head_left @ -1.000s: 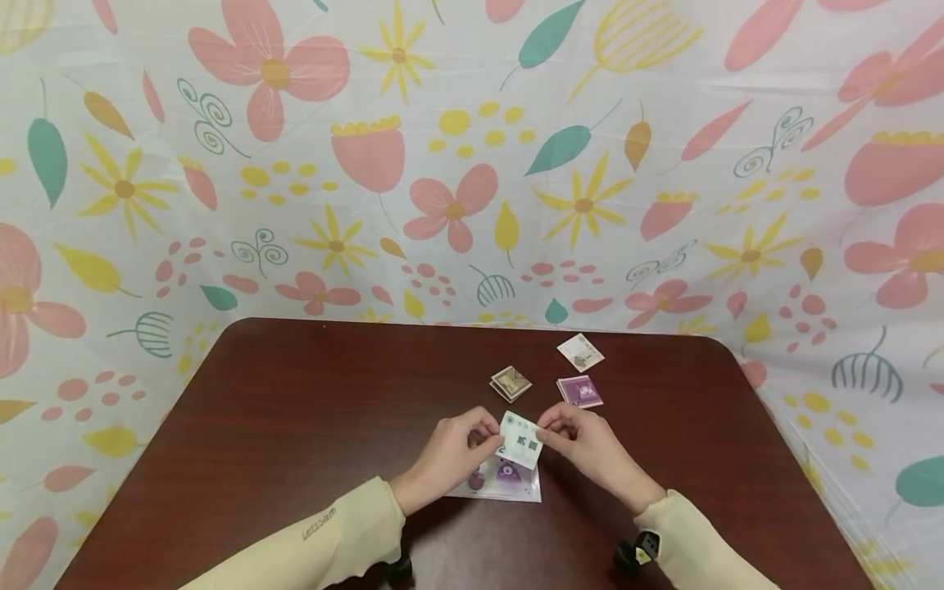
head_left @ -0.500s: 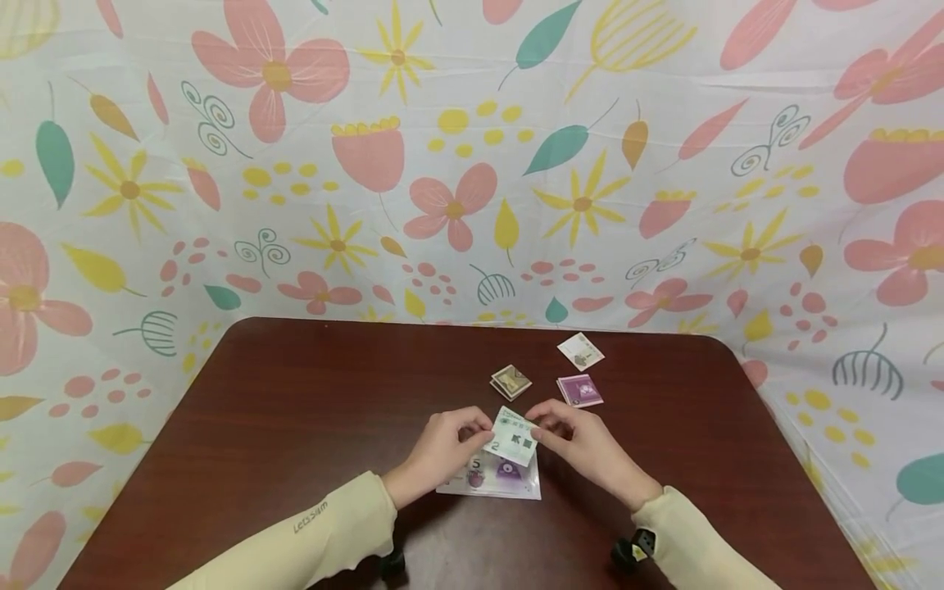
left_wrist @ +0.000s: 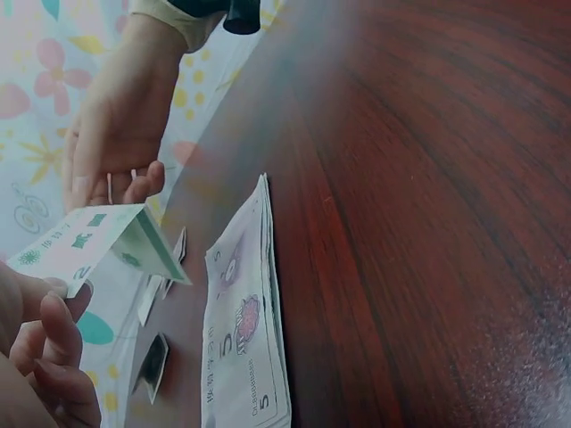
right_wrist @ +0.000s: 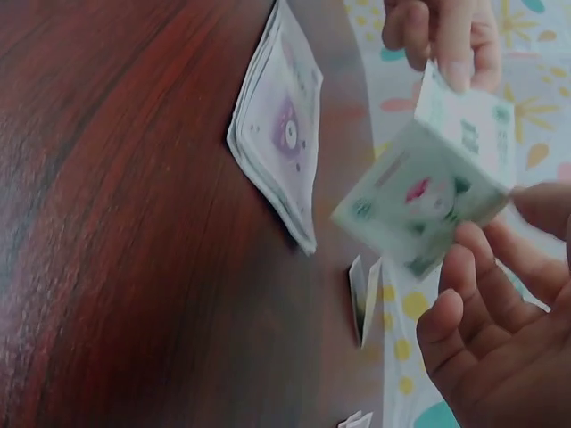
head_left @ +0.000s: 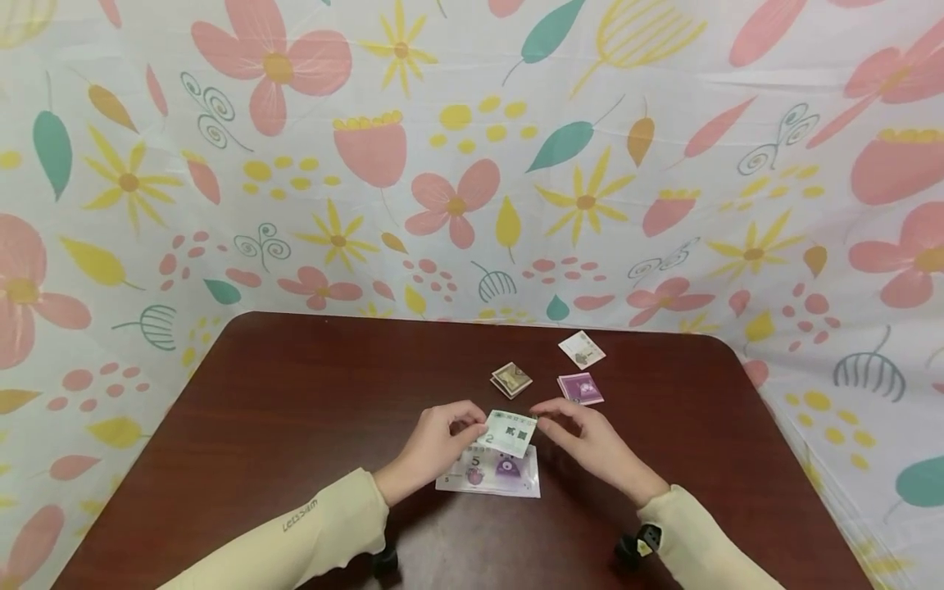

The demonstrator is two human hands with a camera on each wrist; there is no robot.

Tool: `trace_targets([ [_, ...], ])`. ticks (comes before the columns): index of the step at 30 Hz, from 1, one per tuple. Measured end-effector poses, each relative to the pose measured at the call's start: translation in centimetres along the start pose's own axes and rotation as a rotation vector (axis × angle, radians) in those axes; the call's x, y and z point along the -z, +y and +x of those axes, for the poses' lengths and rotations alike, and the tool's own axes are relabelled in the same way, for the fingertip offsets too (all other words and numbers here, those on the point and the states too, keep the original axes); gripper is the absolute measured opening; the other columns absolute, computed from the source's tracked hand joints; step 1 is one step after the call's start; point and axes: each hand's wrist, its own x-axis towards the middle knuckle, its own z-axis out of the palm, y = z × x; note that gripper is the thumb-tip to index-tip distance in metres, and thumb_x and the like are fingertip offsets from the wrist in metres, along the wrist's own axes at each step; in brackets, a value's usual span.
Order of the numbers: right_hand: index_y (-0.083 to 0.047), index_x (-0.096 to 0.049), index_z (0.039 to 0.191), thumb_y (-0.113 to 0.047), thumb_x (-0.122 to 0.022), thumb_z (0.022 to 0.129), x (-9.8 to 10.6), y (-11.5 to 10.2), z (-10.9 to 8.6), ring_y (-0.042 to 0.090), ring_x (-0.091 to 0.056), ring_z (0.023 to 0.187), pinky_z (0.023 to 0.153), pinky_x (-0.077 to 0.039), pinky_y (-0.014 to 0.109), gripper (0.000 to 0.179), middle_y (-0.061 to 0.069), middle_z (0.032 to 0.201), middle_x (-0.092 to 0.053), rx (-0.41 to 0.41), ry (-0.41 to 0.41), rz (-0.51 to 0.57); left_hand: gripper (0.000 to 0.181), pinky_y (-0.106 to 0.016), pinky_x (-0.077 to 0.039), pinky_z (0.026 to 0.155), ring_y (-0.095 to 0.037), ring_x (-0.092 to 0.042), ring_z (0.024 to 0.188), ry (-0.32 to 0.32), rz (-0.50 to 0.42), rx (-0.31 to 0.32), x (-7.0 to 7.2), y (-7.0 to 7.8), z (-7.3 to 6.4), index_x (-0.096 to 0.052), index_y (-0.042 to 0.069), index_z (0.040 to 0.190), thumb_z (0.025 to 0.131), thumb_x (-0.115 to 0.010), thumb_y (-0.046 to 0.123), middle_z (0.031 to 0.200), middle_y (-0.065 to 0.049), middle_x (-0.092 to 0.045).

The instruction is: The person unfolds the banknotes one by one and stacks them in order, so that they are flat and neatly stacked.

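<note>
A green-and-white play banknote (head_left: 509, 432) marked 2 is bent along a fold, one flap hanging down. My left hand (head_left: 435, 442) pinches its left edge between thumb and fingers. At the opposite end, my right hand (head_left: 593, 447) has thumb and fingertips on the folded edge; its other fingers curl loosely in the right wrist view. The note's inner face, with a pink and green picture, shows on the hanging flap (right_wrist: 410, 201). Below it on the table lies a stack of purple 5 banknotes (head_left: 490, 477), partly covered by the held note in the head view.
Farther back stand a folded brown banknote (head_left: 511, 380), folded purple banknotes (head_left: 581, 388) and a pale folded banknote (head_left: 582, 350). The dark wooden table (head_left: 332, 385) ends at a flower-printed cloth (head_left: 457, 164). Black wrist straps (head_left: 649, 538) sit at the sleeves.
The green banknote has shifted slightly left and been turned, its top edge now more level. Both hands stay at its ends. More of the purple stack shows.
</note>
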Motion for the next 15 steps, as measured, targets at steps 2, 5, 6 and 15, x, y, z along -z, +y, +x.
trace_targets([
  [2,-0.011,-0.073,0.123,-0.017,-0.067,0.102,0.25,0.31,0.02,0.009,-0.064,0.087,0.077,-0.053,0.030,0.022,-0.001,0.108,-0.073,-0.021,0.001,0.016,0.006,-0.022,-0.048,0.065,-0.005,-0.057,0.070,-0.001,-0.010,0.004,0.14,0.06,0.02,-0.075,0.005,0.096,0.096,-0.075,0.011,0.084,0.002,-0.073],
  [5,-0.008,-0.072,0.123,-0.016,-0.067,0.103,0.40,0.72,-0.05,0.008,-0.061,0.076,0.067,-0.051,0.027,0.022,0.004,0.101,-0.071,-0.043,0.001,0.059,0.005,-0.022,-0.049,0.057,-0.004,-0.055,0.064,-0.003,-0.056,0.006,0.33,-0.03,-0.04,-0.074,0.004,0.097,0.097,-0.074,0.009,0.083,-0.002,-0.073],
  [6,-0.008,-0.071,0.123,-0.014,-0.067,0.102,0.38,0.79,-0.09,0.009,-0.060,0.073,0.065,-0.051,0.027,0.022,0.004,0.099,-0.071,-0.049,0.001,0.068,0.006,-0.023,-0.049,0.055,-0.003,-0.055,0.061,-0.007,-0.077,0.011,0.40,-0.11,-0.10,-0.074,0.003,0.097,0.097,-0.074,0.009,0.083,-0.002,-0.073],
  [15,0.002,-0.064,0.130,-0.011,-0.066,0.102,-0.37,0.85,-0.53,0.022,-0.061,0.067,0.056,-0.050,0.027,0.031,0.013,0.089,-0.065,-0.143,-0.080,0.233,0.005,-0.021,-0.044,0.049,-0.005,-0.050,0.052,-0.067,-0.265,0.064,0.83,-0.75,-0.80,-0.072,0.001,0.097,0.097,-0.072,0.006,0.083,-0.011,-0.072],
])
